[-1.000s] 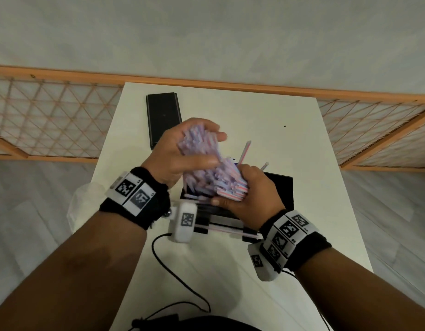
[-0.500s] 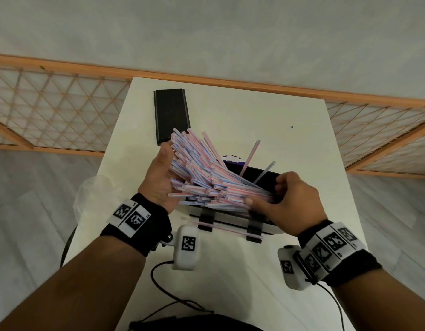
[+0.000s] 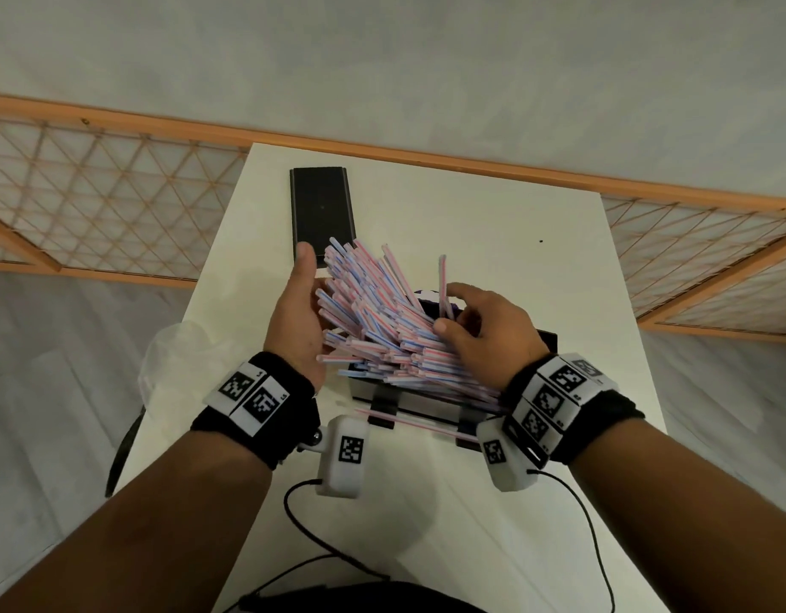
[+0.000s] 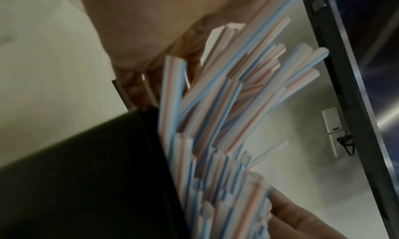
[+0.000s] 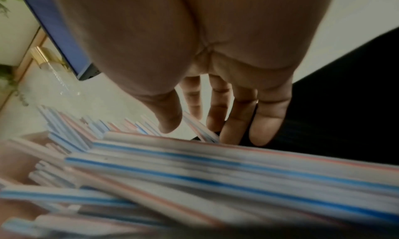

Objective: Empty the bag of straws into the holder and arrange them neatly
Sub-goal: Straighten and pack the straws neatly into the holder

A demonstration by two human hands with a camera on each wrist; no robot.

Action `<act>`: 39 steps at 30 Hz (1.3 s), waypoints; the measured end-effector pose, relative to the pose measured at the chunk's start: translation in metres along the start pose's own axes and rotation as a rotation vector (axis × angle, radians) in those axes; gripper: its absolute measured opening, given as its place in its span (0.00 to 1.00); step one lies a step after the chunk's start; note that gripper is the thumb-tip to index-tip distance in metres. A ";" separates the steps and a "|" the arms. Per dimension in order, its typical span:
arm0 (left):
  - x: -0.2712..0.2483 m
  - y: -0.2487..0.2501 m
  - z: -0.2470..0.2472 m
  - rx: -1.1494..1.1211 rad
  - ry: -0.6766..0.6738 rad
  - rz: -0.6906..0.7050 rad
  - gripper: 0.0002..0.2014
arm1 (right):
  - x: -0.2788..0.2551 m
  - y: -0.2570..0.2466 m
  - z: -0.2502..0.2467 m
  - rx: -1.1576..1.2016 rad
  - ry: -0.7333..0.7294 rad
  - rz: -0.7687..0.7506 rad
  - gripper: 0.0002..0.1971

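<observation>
Our left hand (image 3: pixel 296 318) is open, with the palm turned to the right and the thumb up, and it presses flat against the left ends of the straws (image 3: pixel 382 325). Our right hand (image 3: pixel 484 334) lies on the right part of the same heap; its fingers (image 5: pixel 267 123) are only a little bent and spread over the straws, and we cannot tell whether they pinch any single one.

The straws, white with blue and pink stripes, lie as a slanted fan across the open top of the black holder (image 3: pixel 545 340). Their left ends stick out over the holder's left edge and point away from us, not yet even. One pink straw (image 3: pixel 443 285) stands nearly upright at the far side of the holder, just beside the right fingers. Another single straw (image 3: pixel 408 421) lies across the clips on the near wall of the holder.

The holder stands on the white tabletop (image 3: pixel 559 258). Beyond the holder, to the left, a flat black lid (image 3: pixel 322 210) lies on the tabletop. Left of the holder, at the tabletop's edge, a clear plastic bag (image 3: pixel 170 360) hangs partly over.
</observation>
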State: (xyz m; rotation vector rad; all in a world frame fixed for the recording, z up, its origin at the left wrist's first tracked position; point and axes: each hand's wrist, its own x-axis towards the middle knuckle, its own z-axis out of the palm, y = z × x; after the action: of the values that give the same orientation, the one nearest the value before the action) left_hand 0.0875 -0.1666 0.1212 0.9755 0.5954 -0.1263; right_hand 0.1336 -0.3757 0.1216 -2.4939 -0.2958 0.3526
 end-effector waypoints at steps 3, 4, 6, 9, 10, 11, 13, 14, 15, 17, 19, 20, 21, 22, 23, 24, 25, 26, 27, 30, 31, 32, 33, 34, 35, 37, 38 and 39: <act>-0.002 0.001 -0.006 0.114 -0.027 -0.005 0.44 | 0.007 -0.004 -0.001 -0.097 -0.084 -0.071 0.10; -0.003 0.002 -0.007 0.168 -0.027 0.006 0.45 | 0.010 -0.003 -0.001 -0.116 -0.109 -0.082 0.08; -0.005 0.003 -0.011 0.284 -0.027 0.013 0.46 | 0.014 -0.002 0.001 -0.138 -0.139 -0.098 0.07; -0.011 0.011 -0.020 0.453 -0.051 -0.002 0.47 | 0.012 -0.003 0.001 -0.144 -0.157 -0.101 0.07; -0.011 0.013 -0.025 0.511 -0.086 -0.009 0.50 | 0.010 -0.004 0.000 -0.145 -0.152 -0.097 0.07; -0.010 0.016 -0.030 0.583 -0.141 -0.013 0.51 | 0.008 -0.004 -0.001 -0.137 -0.136 -0.094 0.07; -0.011 0.022 -0.037 0.781 -0.305 -0.001 0.45 | 0.004 -0.006 -0.007 -0.102 -0.059 -0.103 0.08; -0.011 0.024 -0.037 0.884 -0.376 0.011 0.42 | 0.002 -0.007 -0.011 -0.081 0.005 -0.126 0.08; -0.012 0.025 -0.035 0.957 -0.411 0.030 0.38 | -0.001 -0.008 -0.017 -0.059 0.079 -0.162 0.08; -0.016 0.025 -0.027 0.984 -0.386 0.082 0.25 | -0.008 -0.012 -0.030 0.008 0.197 -0.218 0.08; -0.016 0.021 -0.021 0.906 -0.311 0.091 0.15 | -0.018 -0.017 -0.045 0.050 0.274 -0.279 0.08; -0.016 0.020 -0.019 0.881 -0.293 0.084 0.12 | -0.023 -0.018 -0.050 0.057 0.301 -0.319 0.08; -0.016 0.019 -0.018 0.875 -0.281 0.077 0.10 | -0.028 -0.019 -0.052 0.063 0.321 -0.356 0.09; -0.016 0.019 -0.017 0.870 -0.273 0.072 0.09 | -0.032 -0.019 -0.051 0.072 0.335 -0.382 0.09; -0.017 0.019 -0.017 0.859 -0.265 0.062 0.09 | -0.035 -0.017 -0.046 0.084 0.334 -0.395 0.10; -0.018 0.020 -0.017 0.836 -0.264 0.041 0.10 | -0.037 -0.014 -0.039 0.094 0.309 -0.395 0.11; -0.019 0.020 -0.017 0.807 -0.279 0.014 0.12 | -0.038 -0.010 -0.031 0.091 0.251 -0.369 0.12; -0.021 0.020 -0.017 0.784 -0.314 -0.017 0.15 | -0.039 -0.003 -0.021 0.075 0.156 -0.314 0.15; -0.024 0.019 -0.017 0.771 -0.358 -0.040 0.19 | -0.040 0.005 -0.012 0.041 0.043 -0.245 0.21; -0.028 0.015 -0.017 0.793 -0.457 -0.030 0.28 | -0.045 0.029 0.008 -0.125 -0.126 -0.163 0.42; -0.028 0.013 -0.016 0.811 -0.468 -0.006 0.30 | -0.045 0.034 0.011 -0.164 -0.134 -0.164 0.46; -0.027 0.012 -0.014 0.839 -0.465 0.020 0.31 | -0.044 0.036 0.015 -0.186 -0.133 -0.165 0.49; -0.025 0.011 -0.012 0.879 -0.441 0.043 0.29 | -0.042 0.038 0.018 -0.199 -0.130 -0.167 0.50; -0.024 0.010 -0.008 0.926 -0.408 0.061 0.28 | -0.039 0.038 0.021 -0.197 -0.129 -0.180 0.50; -0.023 0.008 -0.004 0.971 -0.374 0.070 0.27 | -0.037 0.036 0.023 -0.185 -0.137 -0.193 0.51; -0.023 0.004 0.003 1.009 -0.342 0.049 0.25 | -0.034 0.031 0.030 -0.162 -0.158 -0.195 0.51; -0.024 0.002 0.007 0.990 -0.334 0.030 0.23 | -0.033 0.029 0.032 -0.168 -0.161 -0.191 0.51; -0.024 0.000 0.009 0.964 -0.320 0.014 0.20 | -0.031 0.027 0.035 -0.180 -0.161 -0.185 0.52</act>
State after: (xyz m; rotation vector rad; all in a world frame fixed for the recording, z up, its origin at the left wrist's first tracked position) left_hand 0.0714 -0.1780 0.1376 1.8425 0.2039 -0.5816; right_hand 0.0972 -0.3882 0.0839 -2.5905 -0.6449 0.4690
